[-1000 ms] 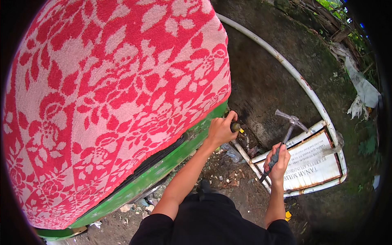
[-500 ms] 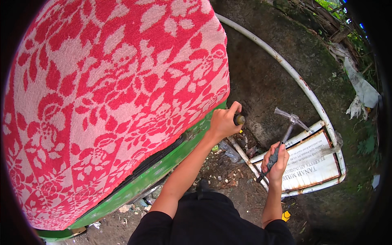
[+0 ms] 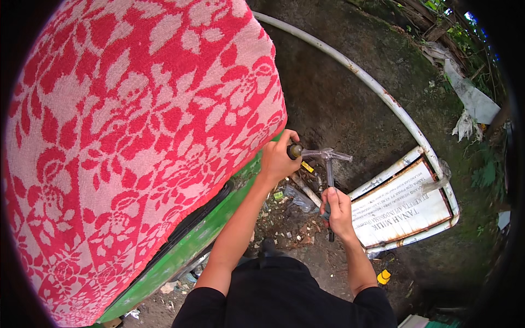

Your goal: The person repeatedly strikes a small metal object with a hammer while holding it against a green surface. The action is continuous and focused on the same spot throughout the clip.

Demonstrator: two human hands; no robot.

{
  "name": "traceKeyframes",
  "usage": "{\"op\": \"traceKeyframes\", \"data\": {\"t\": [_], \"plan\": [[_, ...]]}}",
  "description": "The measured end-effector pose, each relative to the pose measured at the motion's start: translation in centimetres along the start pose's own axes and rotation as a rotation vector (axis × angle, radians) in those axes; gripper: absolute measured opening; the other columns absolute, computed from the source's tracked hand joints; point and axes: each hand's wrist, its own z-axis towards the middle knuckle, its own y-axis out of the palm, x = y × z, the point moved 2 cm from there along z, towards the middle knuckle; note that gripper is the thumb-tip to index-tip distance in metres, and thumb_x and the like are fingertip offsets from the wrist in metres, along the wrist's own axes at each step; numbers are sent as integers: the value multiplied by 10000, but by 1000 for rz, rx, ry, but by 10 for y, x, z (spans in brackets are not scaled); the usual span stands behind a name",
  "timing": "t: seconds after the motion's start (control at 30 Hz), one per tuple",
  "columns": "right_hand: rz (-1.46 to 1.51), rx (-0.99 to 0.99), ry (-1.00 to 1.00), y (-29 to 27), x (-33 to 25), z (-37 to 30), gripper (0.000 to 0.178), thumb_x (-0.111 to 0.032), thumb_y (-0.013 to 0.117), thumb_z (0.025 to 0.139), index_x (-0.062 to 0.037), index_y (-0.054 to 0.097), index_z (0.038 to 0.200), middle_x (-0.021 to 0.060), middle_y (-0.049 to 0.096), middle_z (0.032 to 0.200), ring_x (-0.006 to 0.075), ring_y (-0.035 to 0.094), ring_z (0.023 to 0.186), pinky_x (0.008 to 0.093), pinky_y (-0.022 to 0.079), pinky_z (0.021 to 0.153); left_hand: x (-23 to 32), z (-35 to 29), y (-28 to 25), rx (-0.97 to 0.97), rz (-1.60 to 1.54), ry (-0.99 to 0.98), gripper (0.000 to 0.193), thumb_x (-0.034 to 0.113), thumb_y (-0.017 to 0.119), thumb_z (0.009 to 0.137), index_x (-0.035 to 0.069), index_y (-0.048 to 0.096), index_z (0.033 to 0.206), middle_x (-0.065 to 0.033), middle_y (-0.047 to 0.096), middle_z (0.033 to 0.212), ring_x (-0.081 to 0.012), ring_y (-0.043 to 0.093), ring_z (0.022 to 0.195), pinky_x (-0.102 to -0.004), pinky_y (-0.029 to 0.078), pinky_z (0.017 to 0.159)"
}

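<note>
My left hand [image 3: 276,159] is closed around a short tool handle [image 3: 295,152], dark and olive with a rounded end. The rest of that tool is hidden, so its kind does not show. The fist is against the corner of a green metal panel [image 3: 210,232], just below the edge of a red-and-pink floral cloth [image 3: 142,126]. In my right hand [image 3: 340,213] is a claw hammer [image 3: 329,172], gripped by its dark handle. One end of the hammer's head is at the butt of the tool handle, touching or very nearly so.
To the right, a curved white pipe frame [image 3: 361,74] with rust spots holds a white sign panel [image 3: 402,210]. Dirt with scattered litter [image 3: 298,229] lies below my hands. A yellow object [image 3: 384,276] is by my right arm; torn pale sheeting [image 3: 474,101] hangs at the far right.
The hammer has swung left and its head has come up to the tool handle; my right hand moved left with it. The whole view has shifted slightly. My left hand keeps its grip.
</note>
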Motion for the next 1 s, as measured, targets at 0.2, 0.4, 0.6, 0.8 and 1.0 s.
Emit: {"op": "traceKeyframes", "data": {"t": [0.2,0.4,0.6,0.8,1.0], "plan": [[276,132,136,-22,7,-12,454,-452,394,1063,-61,497,856,33,501,558,81,406,352,231,318,327,-10,-28,3,-115,79,-75,389,106,774,658,143,549,974,-99,586,580,-333,624,569,-442,456,542],[342,180,128,-31,-5,-19,458,-467,396,1057,-64,474,855,40,485,543,87,400,348,235,312,324,19,-26,14,-64,64,90,373,97,760,646,133,564,962,-79,558,561,-306,610,528,-419,443,499],[379,189,115,-31,-10,-22,457,-470,394,1056,-66,464,855,45,478,540,90,394,342,238,316,324,17,-11,-1,-67,106,105,403,115,774,642,143,543,971,-85,555,553,-323,599,521,-443,438,500],[384,169,127,-27,-8,-19,455,-471,394,1055,-67,462,857,44,480,543,92,393,338,239,317,320,12,-13,-3,-123,143,122,361,105,756,645,132,545,937,-75,558,562,-297,587,497,-418,414,474],[405,145,127,-20,-12,-13,458,-472,397,1054,-64,462,856,43,479,548,93,394,334,240,324,316,20,-9,-4,-122,130,206,403,127,765,625,135,530,952,-77,546,553,-325,585,508,-439,416,481]]}}
